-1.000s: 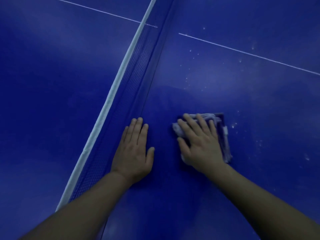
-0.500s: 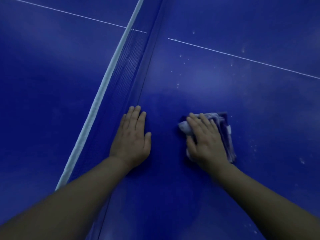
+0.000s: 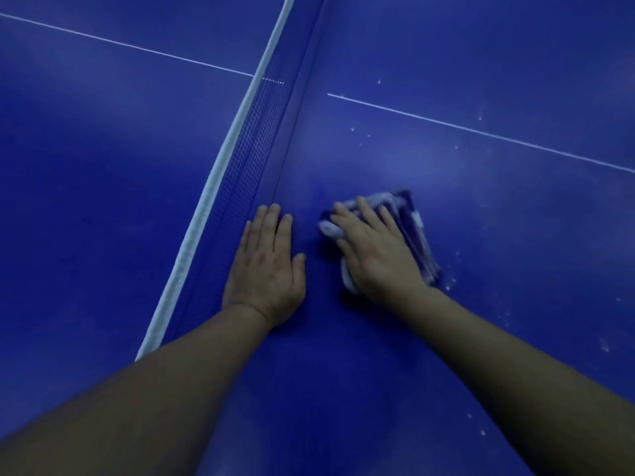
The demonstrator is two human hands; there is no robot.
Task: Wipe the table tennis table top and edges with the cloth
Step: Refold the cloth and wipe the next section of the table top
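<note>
You are leaning over the blue bench [image 3: 464, 338] with both bare forearms reaching forward across its top. Your right hand [image 3: 374, 252] is lying palm down on the folded cloth [image 3: 417, 235], with the fingers [image 3: 366, 211] stretched out straight and slightly spread, pressing the cloth flat against the surface rather than curling round it. The cloth is sitting on the bench top to the right of the net [image 3: 247, 159], just beside your left hand but not touching it; its pale striped folds are showing past your fingertips, along the right side of your hand and at the heel of your palm. The far edge of the cloth is looking a little blurred.

Your left hand [image 3: 266, 269] is resting flat and empty on the bench, fingers straight and close together, thumb held out to the right. It is lying right at the foot of the net, its outer edge just beside the dark mesh.

The net is running diagonally from the lower left up to the top middle, its white top band [image 3: 206, 201] facing you. A thin white line [image 3: 481, 132] is crossing the bench on both sides of the net. Small pale specks [image 3: 450, 286] are lying scattered over the surface to the right of the cloth and farther up near the line
</note>
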